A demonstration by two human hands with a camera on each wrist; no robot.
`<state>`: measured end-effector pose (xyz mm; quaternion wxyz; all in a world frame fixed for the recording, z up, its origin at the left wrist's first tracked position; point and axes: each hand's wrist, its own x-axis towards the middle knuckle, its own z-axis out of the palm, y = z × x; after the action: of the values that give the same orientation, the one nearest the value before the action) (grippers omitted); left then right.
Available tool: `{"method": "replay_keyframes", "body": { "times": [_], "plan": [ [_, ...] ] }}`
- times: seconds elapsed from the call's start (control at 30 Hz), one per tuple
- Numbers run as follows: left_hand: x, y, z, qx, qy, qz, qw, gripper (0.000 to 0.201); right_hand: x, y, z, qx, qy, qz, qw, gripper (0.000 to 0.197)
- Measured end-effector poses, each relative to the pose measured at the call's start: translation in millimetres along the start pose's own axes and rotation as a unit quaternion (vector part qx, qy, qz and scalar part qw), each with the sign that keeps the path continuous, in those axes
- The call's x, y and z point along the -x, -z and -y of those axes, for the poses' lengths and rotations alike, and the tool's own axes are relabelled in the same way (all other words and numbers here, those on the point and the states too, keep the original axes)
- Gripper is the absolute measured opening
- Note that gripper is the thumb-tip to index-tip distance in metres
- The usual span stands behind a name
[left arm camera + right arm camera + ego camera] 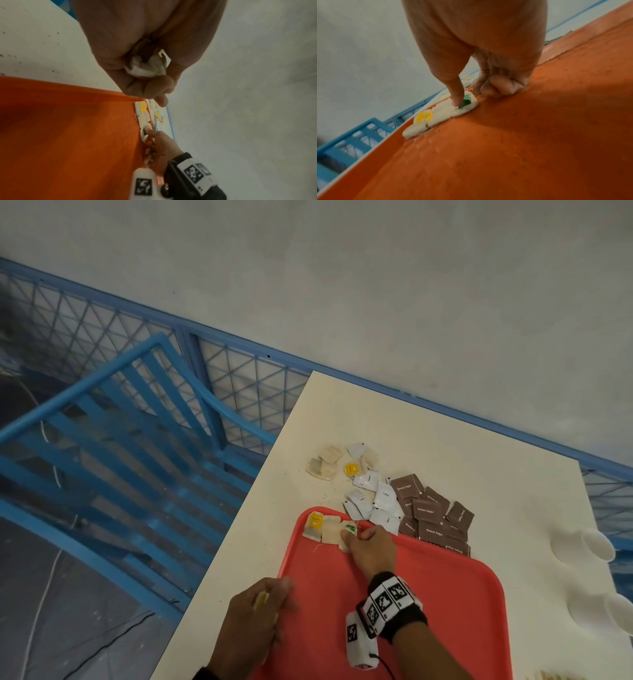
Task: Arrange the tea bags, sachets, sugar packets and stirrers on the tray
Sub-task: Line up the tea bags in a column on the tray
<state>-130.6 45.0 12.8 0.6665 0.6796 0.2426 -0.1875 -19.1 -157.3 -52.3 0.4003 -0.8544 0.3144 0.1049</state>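
A red tray [428, 594] lies at the near side of the white table [445, 440]. Three tea bags sit in a row in its far left corner: one with a yellow tag [314, 525], a plain one [331, 529] and one with a green tag [349, 530]. My right hand [370, 546] presses one straight digit onto the green-tag tea bag [464, 106], its other fingers curled against the tray [539, 135]. My left hand [257, 611] hovers at the tray's left edge and grips crumpled tea bags [147, 65] with a yellow tag.
Beyond the tray lie loose tea bags [323, 465], white sachets [373, 498] and brown sugar packets [431, 511], some touching the tray's far rim. White cups [596, 544] lie at the table's right edge. A blue chair [137, 422] stands left of the table.
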Motion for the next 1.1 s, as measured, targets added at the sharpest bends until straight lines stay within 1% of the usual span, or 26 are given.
{"method": "replay_keyframes", "body": {
  "times": [0.07, 0.17, 0.3, 0.37, 0.43, 0.5, 0.53, 0.6, 0.67, 0.77, 0.87, 0.9, 0.93, 1.0, 1.03, 1.1],
  "plan": [
    [-1, 0, -3, 0.006, 0.003, 0.000, 1.000, 0.035, 4, -1, -1, 0.020, 0.010, 0.011, 1.000, 0.035],
    [-1, 1, -5, 0.011, -0.005, 0.006, 1.000, 0.035, 8, -4, 1, 0.040, 0.020, 0.021, 0.999, 0.034],
    [0, 1, -6, 0.012, -0.006, 0.010, 1.000, 0.034, 14, -3, 2, 0.022, 0.027, 0.011, 0.999, 0.033],
    [1, 1, -8, 0.020, -0.006, 0.016, 1.000, 0.038, 16, -2, 1, 0.012, 0.027, 0.007, 1.000, 0.030],
    [1, 3, -9, 0.044, 0.000, 0.026, 0.999, 0.045, 17, -1, 0, 0.017, 0.032, 0.010, 0.999, 0.027],
    [0, 2, -13, 0.100, 0.027, 0.051, 0.993, 0.050, 20, 3, 2, 0.018, 0.045, 0.010, 0.999, 0.024],
    [0, 1, -15, 0.145, 0.046, 0.069, 0.986, 0.051, 23, 8, 5, 0.011, 0.059, 0.010, 0.998, 0.022],
    [-1, -2, -21, 0.249, 0.077, 0.103, 0.960, 0.050, 35, 23, 15, -0.018, 0.114, 0.025, 0.993, 0.018],
    [-1, -7, -23, 0.324, 0.090, 0.117, 0.935, 0.045, 59, 45, 28, -0.054, 0.175, 0.058, 0.981, 0.017],
    [0, -20, -27, 0.391, 0.092, 0.132, 0.906, 0.043, 101, 81, 38, -0.063, 0.260, 0.121, 0.956, 0.014],
    [6, -37, -34, 0.428, 0.093, 0.149, 0.887, 0.038, 137, 105, 37, -0.040, 0.289, 0.153, 0.944, 0.013],
    [9, -44, -35, 0.429, 0.091, 0.155, 0.885, 0.038, 146, 108, 35, -0.036, 0.292, 0.148, 0.944, 0.013],
    [13, -50, -36, 0.423, 0.090, 0.164, 0.887, 0.040, 153, 110, 33, -0.028, 0.292, 0.135, 0.946, 0.017],
    [22, -61, -37, 0.390, 0.086, 0.179, 0.899, 0.044, 160, 110, 25, 0.006, 0.301, 0.096, 0.949, 0.033],
    [26, -67, -37, 0.372, 0.086, 0.184, 0.906, 0.045, 161, 110, 19, 0.028, 0.307, 0.078, 0.948, 0.037],
    [34, -76, -37, 0.371, 0.097, 0.184, 0.905, 0.048, 159, 110, 10, 0.055, 0.321, 0.051, 0.944, 0.029]
  ]
}}
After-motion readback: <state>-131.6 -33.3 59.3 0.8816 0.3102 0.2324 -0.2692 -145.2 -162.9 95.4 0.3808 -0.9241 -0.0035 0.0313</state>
